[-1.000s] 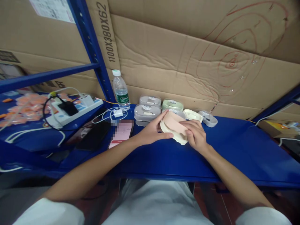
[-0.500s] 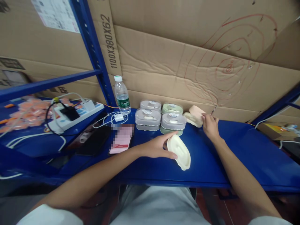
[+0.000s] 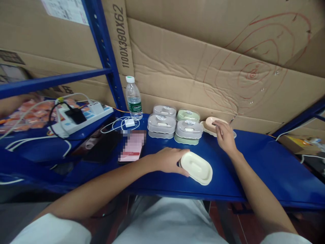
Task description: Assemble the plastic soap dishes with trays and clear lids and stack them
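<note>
My left hand (image 3: 172,162) is closed around the left end of a shallow cream oval dish (image 3: 196,167), thumb at the near side and fingers at the far side. The dish is just above the blue table, its hollow facing up. At the back right, my right hand (image 3: 226,137) has its curled fingers over the front rim of a peach oval dish (image 3: 212,121). That dish lies roughly flat on a cream piece (image 3: 207,127), partly hidden by the hand. Left of it stand stacked oval boxes with clear lids, grey (image 3: 161,123) and green (image 3: 188,115).
A water bottle (image 3: 134,98), a white charger (image 3: 129,122) with its cable and a phone (image 3: 133,145) lie to the left. Farther left are a power strip (image 3: 76,123) and orange packets (image 3: 30,113). Cardboard (image 3: 172,61) walls the back; a blue frame post (image 3: 104,51) rises at left.
The peach dish has gone from tilted to nearly flat under my right hand. My left hand has turned the cream dish to show more of its hollow. Another person's arm appears at far left.
</note>
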`<state>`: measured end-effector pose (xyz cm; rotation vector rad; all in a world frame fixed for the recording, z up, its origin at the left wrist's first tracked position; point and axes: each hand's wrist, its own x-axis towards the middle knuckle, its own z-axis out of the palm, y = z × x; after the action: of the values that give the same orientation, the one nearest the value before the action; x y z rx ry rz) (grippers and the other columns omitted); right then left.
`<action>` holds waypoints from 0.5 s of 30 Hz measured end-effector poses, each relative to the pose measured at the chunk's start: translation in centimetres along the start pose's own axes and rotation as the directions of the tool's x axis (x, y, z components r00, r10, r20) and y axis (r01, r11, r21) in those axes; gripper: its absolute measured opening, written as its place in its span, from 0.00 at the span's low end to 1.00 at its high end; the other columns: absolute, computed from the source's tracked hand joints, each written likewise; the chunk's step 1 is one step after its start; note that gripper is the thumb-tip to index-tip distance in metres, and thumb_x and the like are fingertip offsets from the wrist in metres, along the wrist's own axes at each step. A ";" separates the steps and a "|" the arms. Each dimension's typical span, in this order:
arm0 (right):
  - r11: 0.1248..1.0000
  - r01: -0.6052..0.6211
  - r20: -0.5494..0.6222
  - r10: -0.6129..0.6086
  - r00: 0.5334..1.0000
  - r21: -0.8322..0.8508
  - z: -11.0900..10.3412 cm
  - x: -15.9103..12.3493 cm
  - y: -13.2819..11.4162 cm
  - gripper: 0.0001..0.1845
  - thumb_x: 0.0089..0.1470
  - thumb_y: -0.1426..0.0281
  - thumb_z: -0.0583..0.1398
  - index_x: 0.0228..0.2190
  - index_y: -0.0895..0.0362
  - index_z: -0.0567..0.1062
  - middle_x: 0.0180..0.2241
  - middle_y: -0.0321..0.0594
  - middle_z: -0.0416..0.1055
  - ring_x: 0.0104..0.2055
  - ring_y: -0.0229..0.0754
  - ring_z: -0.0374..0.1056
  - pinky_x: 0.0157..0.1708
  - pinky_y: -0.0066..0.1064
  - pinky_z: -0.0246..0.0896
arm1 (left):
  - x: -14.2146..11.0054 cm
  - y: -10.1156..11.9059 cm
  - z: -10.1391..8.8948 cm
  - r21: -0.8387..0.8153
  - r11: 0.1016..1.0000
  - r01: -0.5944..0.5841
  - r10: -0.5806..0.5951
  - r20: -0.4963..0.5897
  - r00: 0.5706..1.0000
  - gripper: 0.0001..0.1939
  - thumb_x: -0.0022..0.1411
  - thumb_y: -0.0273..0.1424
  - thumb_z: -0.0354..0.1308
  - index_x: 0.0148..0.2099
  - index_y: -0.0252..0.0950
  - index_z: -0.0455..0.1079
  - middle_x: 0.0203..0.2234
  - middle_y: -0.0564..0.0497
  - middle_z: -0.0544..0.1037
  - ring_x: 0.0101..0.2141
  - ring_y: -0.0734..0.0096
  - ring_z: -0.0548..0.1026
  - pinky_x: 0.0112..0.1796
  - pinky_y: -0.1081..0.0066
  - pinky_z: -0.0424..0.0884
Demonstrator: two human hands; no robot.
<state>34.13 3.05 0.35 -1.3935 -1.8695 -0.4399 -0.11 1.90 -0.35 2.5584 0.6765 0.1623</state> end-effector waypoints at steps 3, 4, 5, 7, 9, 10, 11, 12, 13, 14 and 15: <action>0.992 0.041 0.021 -0.044 0.999 0.116 -1.8 -0.5 -4.2 0.20 0.74 0.60 0.51 0.53 0.50 0.80 0.45 0.47 0.83 0.51 0.55 0.78 0.56 0.52 0.72 | 0.3 0.1 0.3 0.138 0.990 0.023 -0.019 -0.029 0.999 0.48 0.61 0.62 0.66 0.72 0.39 0.63 0.56 0.38 0.83 0.54 0.40 0.82 0.46 0.57 0.75; 0.986 0.066 0.057 -0.075 0.996 0.150 -2.4 -1.2 -5.7 0.19 0.74 0.61 0.51 0.54 0.49 0.80 0.43 0.45 0.83 0.48 0.54 0.79 0.54 0.51 0.73 | 0.4 0.0 0.4 0.171 0.985 0.034 -0.027 -0.043 0.999 0.49 0.62 0.62 0.65 0.73 0.37 0.61 0.56 0.37 0.83 0.53 0.40 0.83 0.46 0.58 0.75; 0.978 0.102 0.106 -0.123 0.987 0.180 -2.8 -2.1 -7.1 0.19 0.74 0.62 0.52 0.54 0.47 0.80 0.42 0.43 0.83 0.47 0.54 0.79 0.52 0.51 0.74 | 0.5 -0.1 0.6 0.191 0.981 0.042 -0.032 -0.052 0.998 0.50 0.64 0.62 0.64 0.75 0.36 0.59 0.56 0.35 0.82 0.53 0.40 0.83 0.46 0.58 0.75; 0.958 0.193 0.219 -0.239 0.946 0.210 -3.5 -4.3 -9.4 0.18 0.73 0.65 0.55 0.57 0.46 0.78 0.46 0.43 0.83 0.49 0.54 0.79 0.51 0.51 0.74 | 0.6 -0.2 0.9 0.204 0.978 0.048 -0.036 -0.062 0.997 0.51 0.67 0.60 0.61 0.77 0.33 0.54 0.58 0.33 0.80 0.55 0.40 0.82 0.47 0.58 0.74; 0.944 0.260 0.325 -0.315 0.892 0.202 -3.9 -6.6 -10.6 0.19 0.72 0.65 0.58 0.61 0.46 0.76 0.51 0.44 0.82 0.53 0.55 0.78 0.53 0.52 0.73 | 0.6 -0.4 1.1 0.203 0.978 0.044 -0.032 -0.062 0.998 0.51 0.68 0.59 0.61 0.79 0.33 0.50 0.61 0.32 0.78 0.58 0.42 0.79 0.50 0.59 0.73; 0.943 0.273 0.367 -0.327 0.871 0.193 -4.1 -7.6 -10.6 0.20 0.71 0.65 0.59 0.61 0.47 0.75 0.53 0.45 0.82 0.55 0.55 0.78 0.53 0.52 0.73 | 0.5 -0.5 1.1 0.204 0.978 0.037 -0.025 -0.059 0.998 0.51 0.69 0.58 0.61 0.79 0.34 0.49 0.62 0.33 0.78 0.60 0.43 0.78 0.51 0.60 0.73; 0.946 0.270 0.398 -0.320 0.860 0.179 -4.2 -8.5 -10.1 0.20 0.71 0.66 0.59 0.61 0.48 0.75 0.55 0.45 0.81 0.55 0.54 0.78 0.54 0.52 0.73 | 0.5 -0.5 1.0 0.207 0.978 0.026 -0.014 -0.059 0.998 0.51 0.69 0.57 0.62 0.80 0.36 0.49 0.61 0.35 0.78 0.60 0.44 0.78 0.51 0.61 0.73; 0.953 0.257 0.417 -0.302 0.857 0.161 -4.4 -9.3 -9.3 0.19 0.71 0.67 0.59 0.60 0.49 0.76 0.56 0.46 0.81 0.56 0.54 0.78 0.54 0.51 0.74 | 0.4 -0.5 0.8 0.210 0.978 0.013 0.002 -0.067 0.998 0.49 0.69 0.56 0.62 0.80 0.38 0.50 0.60 0.37 0.79 0.60 0.46 0.78 0.51 0.61 0.73; 0.961 0.240 0.430 -0.276 0.860 0.136 -4.6 -9.8 -8.1 0.17 0.71 0.68 0.58 0.58 0.49 0.77 0.56 0.46 0.80 0.56 0.53 0.78 0.54 0.51 0.74 | 0.4 -0.5 0.6 0.210 0.978 -0.004 0.023 -0.088 0.996 0.47 0.69 0.55 0.63 0.79 0.40 0.53 0.59 0.40 0.80 0.59 0.48 0.79 0.51 0.62 0.73; 0.969 0.223 0.438 -0.246 0.865 0.103 -4.8 -10.2 -6.7 0.17 0.71 0.70 0.57 0.57 0.50 0.78 0.57 0.46 0.80 0.57 0.53 0.78 0.55 0.52 0.74 | 0.4 -0.5 0.4 0.209 0.978 -0.023 0.049 -0.124 0.991 0.43 0.70 0.54 0.62 0.78 0.42 0.56 0.57 0.42 0.81 0.57 0.49 0.80 0.51 0.63 0.73; 0.975 0.212 0.445 -0.218 0.868 0.064 -5.0 -10.3 -5.1 0.17 0.71 0.71 0.56 0.56 0.50 0.79 0.58 0.46 0.79 0.58 0.54 0.78 0.55 0.53 0.74 | 0.4 -0.6 0.1 0.208 0.977 -0.043 0.080 -0.173 0.982 0.38 0.72 0.53 0.62 0.76 0.44 0.61 0.56 0.44 0.82 0.56 0.51 0.81 0.51 0.63 0.74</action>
<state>32.53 -8.91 -3.13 -1.3643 -2.4164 -0.2185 0.02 2.45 -0.74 2.7875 0.7136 0.3673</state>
